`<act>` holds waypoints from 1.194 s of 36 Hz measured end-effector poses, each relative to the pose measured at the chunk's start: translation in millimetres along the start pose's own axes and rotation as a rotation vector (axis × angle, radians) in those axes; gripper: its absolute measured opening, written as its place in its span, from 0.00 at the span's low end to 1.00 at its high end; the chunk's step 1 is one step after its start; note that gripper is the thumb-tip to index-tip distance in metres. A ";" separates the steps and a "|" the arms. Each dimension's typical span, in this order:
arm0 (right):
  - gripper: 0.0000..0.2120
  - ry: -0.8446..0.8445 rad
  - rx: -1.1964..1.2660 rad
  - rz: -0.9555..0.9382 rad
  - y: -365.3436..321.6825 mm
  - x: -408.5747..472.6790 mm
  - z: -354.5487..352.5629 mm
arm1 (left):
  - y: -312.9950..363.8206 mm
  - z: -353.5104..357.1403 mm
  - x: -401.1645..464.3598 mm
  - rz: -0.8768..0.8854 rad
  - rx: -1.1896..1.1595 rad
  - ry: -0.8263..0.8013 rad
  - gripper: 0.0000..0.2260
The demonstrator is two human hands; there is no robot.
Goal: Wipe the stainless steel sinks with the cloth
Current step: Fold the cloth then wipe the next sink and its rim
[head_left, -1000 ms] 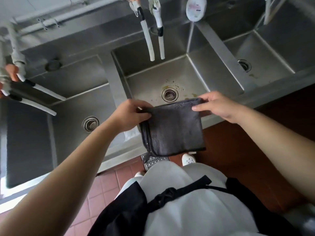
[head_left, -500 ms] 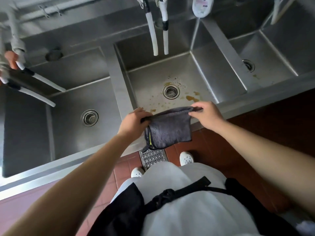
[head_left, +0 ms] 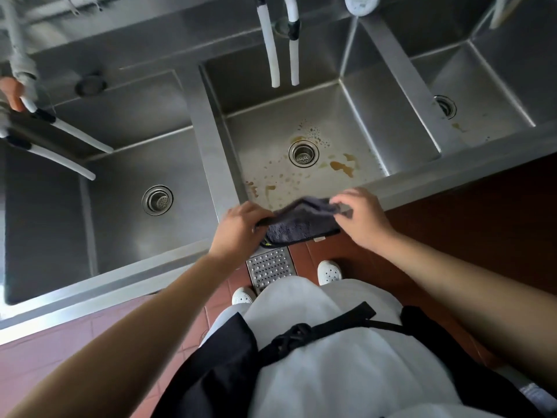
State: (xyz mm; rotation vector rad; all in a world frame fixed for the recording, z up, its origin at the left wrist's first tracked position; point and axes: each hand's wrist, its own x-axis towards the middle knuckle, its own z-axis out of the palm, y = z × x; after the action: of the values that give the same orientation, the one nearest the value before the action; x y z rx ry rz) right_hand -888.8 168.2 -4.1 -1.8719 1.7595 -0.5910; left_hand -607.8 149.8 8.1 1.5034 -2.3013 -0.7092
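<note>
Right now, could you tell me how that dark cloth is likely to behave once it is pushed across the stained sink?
The cloth is probably floppy: it sags and folds between the left hand and right hand. Its fuzzy pile suggests it will drag rather than slip. It looks light, since fingertip pinches hold it.

Probably a commercial kitchen: steel triple sinks (head_left: 373,188), red floor tiles (head_left: 48,354).

Now bunched and folded short between left hand (head_left: 241,227) and right hand (head_left: 360,217), no longer hanging as a flat sheet: the dark cloth (head_left: 301,226). Lower and nearer the front rim of the middle sink (head_left: 346,116), with more brown stains (head_left: 342,167) uncovered on its floor.
</note>
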 end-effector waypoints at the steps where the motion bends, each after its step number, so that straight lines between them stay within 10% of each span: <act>1: 0.12 -0.025 -0.063 -0.035 7.3 -10.0 2.9 | -4.4 5.7 -10.2 0.044 0.044 -0.034 0.15; 6: 0.17 -0.237 -0.339 0.078 18.0 -40.3 11.3 | -14.1 23.1 -39.0 -0.018 0.133 -0.354 0.21; 12: 0.12 -0.107 -0.290 0.120 -3.9 -30.6 14.9 | 1.2 11.6 -15.7 -0.128 0.072 -0.233 0.15; 17: 0.32 -0.349 -0.327 0.123 -18.4 4.5 11.8 | 13.1 9.3 22.6 -0.183 0.068 -0.286 0.25; 23: 0.15 -0.502 -0.316 0.182 -24.3 36.1 6.9 | 25.3 19.9 53.3 -0.302 0.201 -0.565 0.27; 35: 0.21 -0.351 0.455 0.163 -11.9 80.9 -99.0 | 60.2 -29.6 93.7 -0.323 -0.141 -0.460 0.10; 43: 0.19 -0.261 1.177 0.167 -14.9 123.3 -169.3 | 105.9 -80.3 112.5 -0.358 -0.993 -0.405 0.22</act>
State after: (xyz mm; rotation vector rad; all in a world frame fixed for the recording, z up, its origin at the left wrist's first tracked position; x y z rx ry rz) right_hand -973.8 35.2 134.4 -0.9011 0.9728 -0.9678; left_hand -694.4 62.8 131.7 1.3008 -1.4159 -2.0132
